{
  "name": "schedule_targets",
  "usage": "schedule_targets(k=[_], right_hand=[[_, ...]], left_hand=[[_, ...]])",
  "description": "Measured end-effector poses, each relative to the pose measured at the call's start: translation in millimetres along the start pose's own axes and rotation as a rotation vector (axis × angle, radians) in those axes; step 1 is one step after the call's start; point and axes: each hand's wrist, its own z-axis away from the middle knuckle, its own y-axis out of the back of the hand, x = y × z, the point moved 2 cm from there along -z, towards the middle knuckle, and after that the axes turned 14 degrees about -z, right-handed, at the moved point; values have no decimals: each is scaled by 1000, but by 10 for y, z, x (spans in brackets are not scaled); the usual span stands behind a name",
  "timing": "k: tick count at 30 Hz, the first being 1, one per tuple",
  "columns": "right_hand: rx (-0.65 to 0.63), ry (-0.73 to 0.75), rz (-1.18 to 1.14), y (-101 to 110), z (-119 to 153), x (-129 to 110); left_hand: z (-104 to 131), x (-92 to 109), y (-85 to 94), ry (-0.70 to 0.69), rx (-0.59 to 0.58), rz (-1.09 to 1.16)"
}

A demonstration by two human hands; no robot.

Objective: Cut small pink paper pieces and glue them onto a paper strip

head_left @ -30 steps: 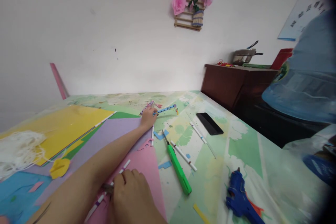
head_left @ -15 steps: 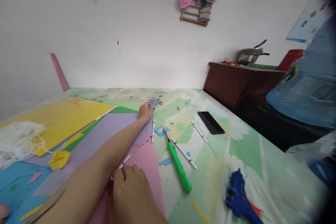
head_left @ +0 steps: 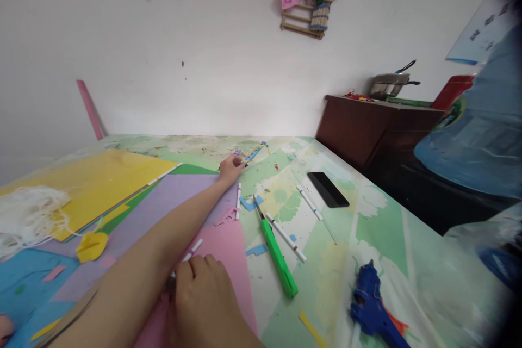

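Observation:
My left hand reaches out to the far part of the table, its fingers closed on one end of a narrow blue and yellow strip. The strip slants up to the right, and small purple pieces show beside the fingers. Close to me, my right hand is curled over pink foam sheet. A dark, shiny bit of something shows at its left side, mostly hidden by the hand and my left forearm. Just beyond the knuckles lies a white stick with purple bands.
Right of my hands lie a green craft knife with its blade out, white marker-like sticks, a phone and a blue glue gun. Purple and yellow sheets and white string are at left.
The blue and yellow strip has been lifted and shifted right, its far end now higher. My left hand has turned slightly; my right hand has barely moved.

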Motion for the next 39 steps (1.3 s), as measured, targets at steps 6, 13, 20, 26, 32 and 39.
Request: schedule_targets(k=[6, 13, 20, 26, 32, 39], right_hand=[[-63, -17, -10, 48, -16, -9], [-19, -21, 5, 50, -8, -25], [73, 46, 21, -50, -33, 59], [216, 111, -25, -14, -33, 101], [317, 99, -233, 185, -21, 187], [449, 132, -283, 290, -99, 288]], left_hand=[[-31, -52, -66, 14, -66, -51], [-52, -35, -128, 20, -73, -131], [-13, -55, 61, -34, -71, -121], [154, 38, 668, -119, -89, -17], [653, 226, 1643, -123, -85, 99], [1583, 328, 2390, -19, -93, 310]])
